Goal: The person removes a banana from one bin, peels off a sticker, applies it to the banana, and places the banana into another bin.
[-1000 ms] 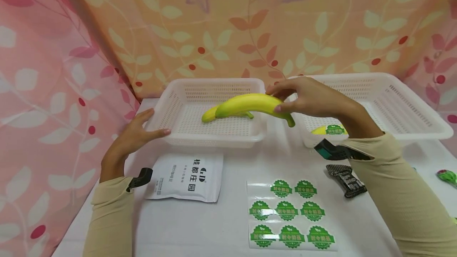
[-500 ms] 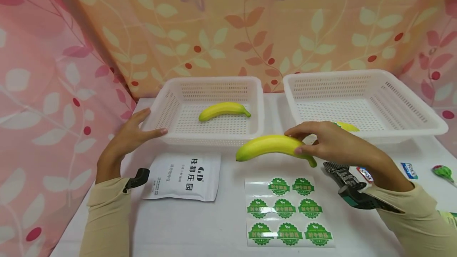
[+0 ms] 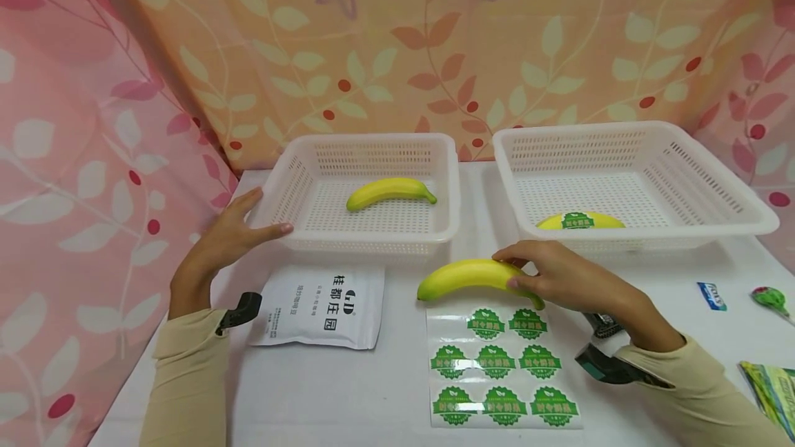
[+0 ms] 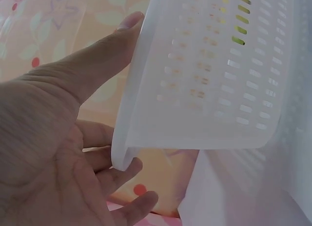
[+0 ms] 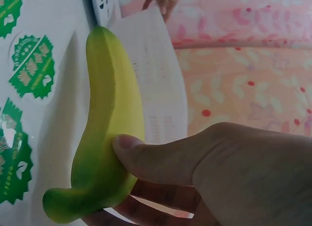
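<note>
My right hand (image 3: 549, 274) pinches a yellow banana (image 3: 466, 278) near its green stem, thumb on one side and fingers on the other. The banana is just above the top of a sheet of round green stickers (image 3: 503, 395). In the right wrist view the banana (image 5: 109, 104) shows its thumb side, and the fingertips are partly hidden behind it. My left hand (image 3: 226, 240) holds the front left corner of a white plastic basket (image 3: 366, 243), thumb and fingers spread about its rim. A second banana (image 3: 391, 193) lies inside that basket.
Back right stands another white basket (image 3: 658, 232), with a stickered banana (image 3: 596, 221) inside. A white pouch (image 3: 323, 308) lies before the left basket. A dark wrapped item (image 3: 602, 325), a small blue packet (image 3: 711, 296), a lollipop (image 3: 770, 301) and a green-yellow packet (image 3: 773, 395) lie at right.
My right hand has brought the banana from over the left basket toward me and down, close to the sticker sheet. The left hand has stayed at the basket's corner.
</note>
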Available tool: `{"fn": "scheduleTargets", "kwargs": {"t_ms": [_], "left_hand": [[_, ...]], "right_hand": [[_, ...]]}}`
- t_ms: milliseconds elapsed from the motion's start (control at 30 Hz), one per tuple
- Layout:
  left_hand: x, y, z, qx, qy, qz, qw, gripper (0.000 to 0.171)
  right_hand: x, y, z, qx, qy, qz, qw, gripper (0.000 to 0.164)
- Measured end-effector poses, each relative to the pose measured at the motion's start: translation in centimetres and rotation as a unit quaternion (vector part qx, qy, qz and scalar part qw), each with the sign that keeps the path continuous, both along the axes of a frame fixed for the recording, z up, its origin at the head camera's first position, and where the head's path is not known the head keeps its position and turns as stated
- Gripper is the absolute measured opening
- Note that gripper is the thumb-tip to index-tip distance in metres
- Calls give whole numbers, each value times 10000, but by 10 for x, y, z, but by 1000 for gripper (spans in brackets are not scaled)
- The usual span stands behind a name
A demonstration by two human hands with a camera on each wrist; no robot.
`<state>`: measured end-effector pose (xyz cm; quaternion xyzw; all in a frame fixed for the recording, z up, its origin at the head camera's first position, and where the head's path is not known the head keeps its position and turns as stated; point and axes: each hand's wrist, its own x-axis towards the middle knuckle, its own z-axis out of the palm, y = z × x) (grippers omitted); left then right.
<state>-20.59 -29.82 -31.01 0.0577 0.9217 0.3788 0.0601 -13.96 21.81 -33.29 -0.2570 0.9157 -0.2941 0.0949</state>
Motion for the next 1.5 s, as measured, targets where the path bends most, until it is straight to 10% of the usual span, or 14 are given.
{"fn": "scheduleTargets", "kwargs": {"t_ms": [267,433,633,800,1133,1500], "left_hand": [[17,35,23,-416,848,-31,9955,92],[42,98,33,116,1549,-964,9832,67],[68,172,13,-3,901,-2513,9637,58],[74,216,-18,-448,407,-3179,9462,57],[83,255,-59,-1614,774,-3308,9266,56],[77,256,-62,-839,423,-3459,9336,50]], "right_hand": [[-11,6,-16,13,-163,-92,9998,40],[-14,7,-22,-91,-230,-51,9997,41],[-15,6,-25,-115,-231,-26,9997,42],[-15,6,-25,-158,-234,6,9996,40],[-14,6,-25,-67,-11,-66,10000,41],[11,-6,3,514,229,65,9984,46]]}}
